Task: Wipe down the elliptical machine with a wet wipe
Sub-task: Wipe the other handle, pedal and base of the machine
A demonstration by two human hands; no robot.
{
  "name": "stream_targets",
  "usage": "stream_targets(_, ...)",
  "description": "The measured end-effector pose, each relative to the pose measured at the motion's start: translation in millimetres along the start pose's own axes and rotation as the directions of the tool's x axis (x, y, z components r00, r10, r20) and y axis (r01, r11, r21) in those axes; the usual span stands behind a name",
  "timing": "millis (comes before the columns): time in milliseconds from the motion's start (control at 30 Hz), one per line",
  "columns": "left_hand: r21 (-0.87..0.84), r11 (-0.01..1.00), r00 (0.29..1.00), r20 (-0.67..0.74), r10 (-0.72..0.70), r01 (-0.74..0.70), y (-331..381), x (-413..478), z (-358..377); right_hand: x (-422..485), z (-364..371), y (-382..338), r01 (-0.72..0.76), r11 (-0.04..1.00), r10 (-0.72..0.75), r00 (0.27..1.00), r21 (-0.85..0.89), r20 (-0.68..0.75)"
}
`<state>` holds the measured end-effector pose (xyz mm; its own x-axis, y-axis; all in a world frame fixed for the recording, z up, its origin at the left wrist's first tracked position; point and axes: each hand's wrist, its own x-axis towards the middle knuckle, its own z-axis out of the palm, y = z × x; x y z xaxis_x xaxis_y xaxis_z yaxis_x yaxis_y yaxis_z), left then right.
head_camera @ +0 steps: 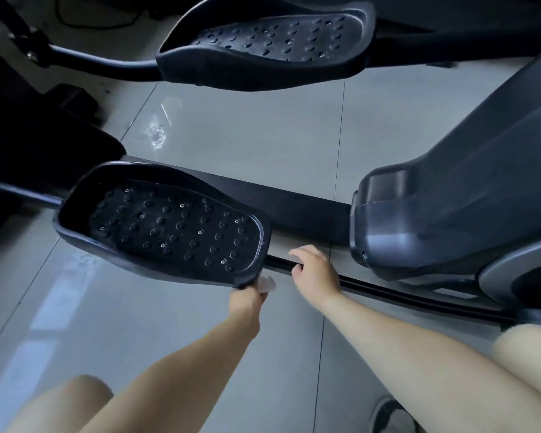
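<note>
Reaching forward and down, your left arm runs nearly straight from the lower left up to the near pedal [169, 226] of the elliptical machine [450, 198]. Your left grip [245, 300] is curled and pinches the white wet wipe [267, 284] against the pedal's rim, at the corner closest to you. The wipe bunches out between your fingers and the rim. Your right arm comes in from the lower right. Your right grip [316, 270] wraps over the thin black rail [388, 292] just beside that same pedal corner, with the fingers curled across the top of the rail. The two grips are near each other but not touching. The far pedal [272, 39] sits above the far side of the tiled floor [247, 135]. Your bare knees show at the bottom corners, and a shoe [391, 417] stands on the floor's near edge.
</note>
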<state>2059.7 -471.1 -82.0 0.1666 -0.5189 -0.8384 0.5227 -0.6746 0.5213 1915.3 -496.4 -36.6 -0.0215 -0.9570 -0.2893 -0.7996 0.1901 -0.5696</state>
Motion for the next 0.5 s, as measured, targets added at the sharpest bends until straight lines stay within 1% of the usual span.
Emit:
stream_targets(67, 0.044, 0.999, 0.999, -0.041, 0.024, -0.023, 1, 5, 1, 2, -7, 11, -0.005, 0.974, 0.032, 0.993, -0.227, 0.116)
stream_targets(100, 0.038, 0.999, 0.999, -0.033, 0.031, -0.03, 1, 3, 5, 2, -8, 13, -0.006, 0.959, 0.055, 0.984, -0.284, 0.167)
stream_targets(133, 0.018, 0.999, 0.999, -0.016, 0.029, -0.028, 1, -1, 11, 2, -8, 12, -0.001, 0.949, 0.061, 0.981, -0.315, 0.182)
stream_targets(200, -0.023, 0.999, 1.0, 0.002, 0.026, -0.025, -2, -2, 17, 3, -4, 8, 0.004, 0.923, 0.065, 0.984, -0.384, 0.167)
stream_targets(267, -0.018, 0.999, 0.999, 0.034, 0.034, -0.033, -8, 0, 23, 5, 0, 3, 0.001, 0.9, 0.07, 0.986, -0.435, 0.149)
stream_targets(333, -0.03, 0.999, 0.999, 0.03, 0.024, -0.023, -10, 2, 31, 8, 3, 0, 0.006, 0.88, 0.076, 0.985, -0.475, 0.154)
stream_targets(400, -0.068, 0.997, 0.999, -0.007, -0.035, 0.035, -10, 6, 39, 11, 3, -2, 0.019, 0.86, 0.082, 0.981, -0.509, 0.175)
stream_targets(433, -0.081, 0.994, 0.998, -0.003, -0.067, 0.067, -8, 7, 41, 13, 3, -2, 0.027, 0.853, 0.081, 0.98, -0.521, 0.184)
stream_targets(500, -0.02, 0.991, 0.991, -0.019, -0.135, 0.134, -7, 19, 43, 12, 3, -2, 0.042, 0.842, 0.082, 0.976, -0.538, 0.204)
